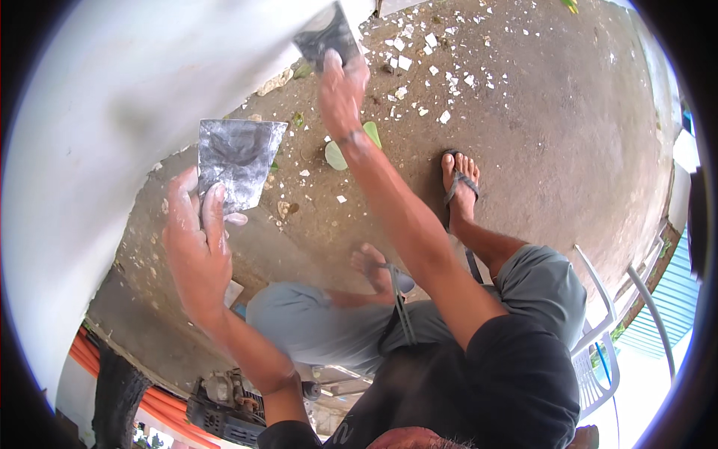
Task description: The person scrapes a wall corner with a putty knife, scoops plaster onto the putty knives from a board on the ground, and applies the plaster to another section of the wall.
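Observation:
My left hand [198,247] is closed on a flat, four-sided metal putty scraper [239,153], thumb on its face. Whitish smears cover this plate and my fingers. Stretched out farther ahead, my right hand [344,90] grips a second metal putty scraper [329,34], dark grey with a pale edge. That scraper overlaps the edge of the white wall [127,75] in view; whether it touches the wall I cannot tell. The plate in my left hand is held up in front of the wall's lower edge, its smeared face turned upward.
White chips [404,63] and green leaves [336,156] litter the concrete floor [538,135]. My sandalled foot [462,183] stands at the right. Behind are a plastic chair [598,374], a dark machine [224,408] and orange pipes [161,411] at the lower left.

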The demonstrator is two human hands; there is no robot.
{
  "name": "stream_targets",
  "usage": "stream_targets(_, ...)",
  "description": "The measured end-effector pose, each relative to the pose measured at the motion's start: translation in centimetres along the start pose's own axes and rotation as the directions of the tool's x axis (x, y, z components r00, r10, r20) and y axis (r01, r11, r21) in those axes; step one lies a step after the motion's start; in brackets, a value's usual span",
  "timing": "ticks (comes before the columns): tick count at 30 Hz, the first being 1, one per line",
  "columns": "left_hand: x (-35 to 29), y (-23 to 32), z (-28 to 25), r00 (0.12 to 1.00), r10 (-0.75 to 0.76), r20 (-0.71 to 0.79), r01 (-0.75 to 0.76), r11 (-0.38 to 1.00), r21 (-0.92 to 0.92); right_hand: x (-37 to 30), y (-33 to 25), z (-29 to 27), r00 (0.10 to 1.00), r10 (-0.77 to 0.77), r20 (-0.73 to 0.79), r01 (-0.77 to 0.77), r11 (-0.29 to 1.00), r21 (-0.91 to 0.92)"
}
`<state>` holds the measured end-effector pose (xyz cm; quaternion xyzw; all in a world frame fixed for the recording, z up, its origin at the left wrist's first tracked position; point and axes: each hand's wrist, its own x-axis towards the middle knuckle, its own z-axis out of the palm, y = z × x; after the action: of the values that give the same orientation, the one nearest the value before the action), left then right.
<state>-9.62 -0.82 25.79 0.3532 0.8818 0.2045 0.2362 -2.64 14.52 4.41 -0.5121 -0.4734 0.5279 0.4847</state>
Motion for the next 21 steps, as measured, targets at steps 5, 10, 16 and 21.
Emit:
stream_targets(5,-0.8,-0.1,-0.4,0.999,-0.047,-0.003,0.046,0.998,-0.052,0.8,4.2,-5.0,0.994,0.110,-0.005,-0.109,0.994,0.030)
stream_targets(10,-3.0,-0.3,-1.0,0.996,-0.081,-0.024,0.080,0.995,-0.065,5.7,8.7,-5.6,0.946,-0.320,-0.050,0.301,0.926,-0.228)
stream_targets(16,-4.3,-2.2,-1.5,0.993,0.098,-0.058,-0.091,0.989,0.116,6.8,11.4,-4.2,0.856,-0.514,-0.057,0.471,0.820,-0.325)
stream_targets(21,-5.4,-2.5,-1.9,0.997,0.049,-0.068,-0.041,0.992,0.119,6.4,10.1,-3.7,0.854,-0.520,-0.034,0.473,0.801,-0.368)
